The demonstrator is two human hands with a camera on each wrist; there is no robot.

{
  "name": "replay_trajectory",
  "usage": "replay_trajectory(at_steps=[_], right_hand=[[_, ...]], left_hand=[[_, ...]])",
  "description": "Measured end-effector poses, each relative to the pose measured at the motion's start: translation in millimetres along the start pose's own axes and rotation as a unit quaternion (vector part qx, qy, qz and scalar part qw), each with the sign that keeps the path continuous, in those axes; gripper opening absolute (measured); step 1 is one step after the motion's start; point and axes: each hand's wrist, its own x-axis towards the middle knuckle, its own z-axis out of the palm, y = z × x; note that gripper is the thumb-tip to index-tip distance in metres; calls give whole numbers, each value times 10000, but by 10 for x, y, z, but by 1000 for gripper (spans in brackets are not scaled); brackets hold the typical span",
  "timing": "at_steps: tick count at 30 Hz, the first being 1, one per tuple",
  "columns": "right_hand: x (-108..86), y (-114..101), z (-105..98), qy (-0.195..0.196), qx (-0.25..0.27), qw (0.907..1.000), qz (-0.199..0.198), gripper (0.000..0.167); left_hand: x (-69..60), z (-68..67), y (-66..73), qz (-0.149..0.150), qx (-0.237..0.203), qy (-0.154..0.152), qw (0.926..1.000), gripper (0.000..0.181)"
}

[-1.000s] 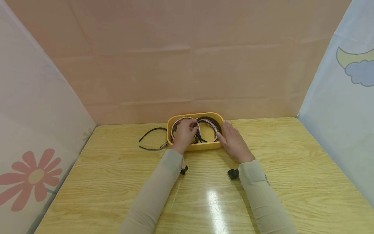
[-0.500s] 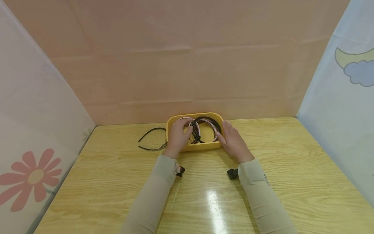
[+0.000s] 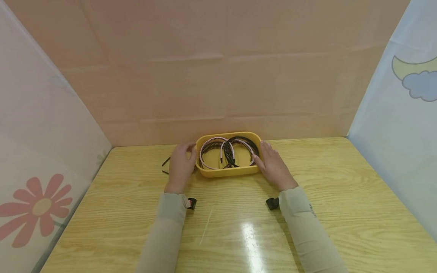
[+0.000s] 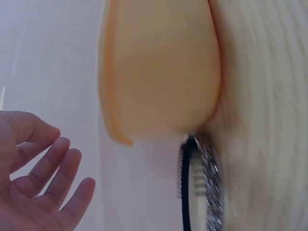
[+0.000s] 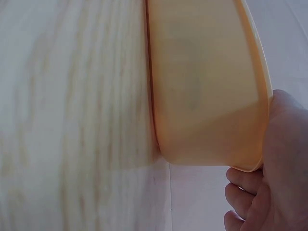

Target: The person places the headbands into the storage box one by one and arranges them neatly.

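A yellow plastic box (image 3: 228,173) stands against the back wall, holding several pink and black toothed headbands (image 3: 252,143). My left hand (image 3: 181,163) is just left of the box, fingers loosely bent; the left wrist view shows nothing between these fingers (image 4: 62,166). Below it, a black headband with a glittery band (image 4: 214,185) lies outside the box, mostly hidden by the hand in the head view. My right hand (image 3: 275,172) holds the box's right end, thumb over the rim and fingers along the outside, as the right wrist view (image 5: 284,163) also shows.
The box sits on a light wood-grain table (image 3: 225,227). A tan sheet (image 3: 218,76) rises directly behind it. White panels with a flower (image 3: 41,206) and a moon and cloud (image 3: 423,85) flank the table left and right.
My left hand has left the headbands inside the box and moved left over the one outside, covering most of it. My right hand has stayed at the box's right end.
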Motion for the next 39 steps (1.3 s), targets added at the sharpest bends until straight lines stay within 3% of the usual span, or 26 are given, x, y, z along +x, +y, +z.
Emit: replay_trajectory(at_steps=[6, 14, 23, 33, 39], right_hand=[[-32, 4, -14, -13, 35, 10000, 37, 74], [-45, 14, -21, 41, 35, 10000, -4, 73], [-44, 5, -12, 6, 25, 10000, -10, 72], [-49, -1, -7, 84, 28, 10000, -45, 70], [-50, 12, 3, 79, 36, 10000, -47, 72]], left_hand=[[-66, -78, -167, -494, 196, -323, 9981, 27], [-64, -214, -396, -975, 291, -462, 9937, 33], [-90, -319, -684, -1654, 293, -774, 9827, 45], [-101, -393, -782, -2392, 412, -1478, 9588, 61], [-104, -420, -773, -2391, 372, -1375, 9605, 59]])
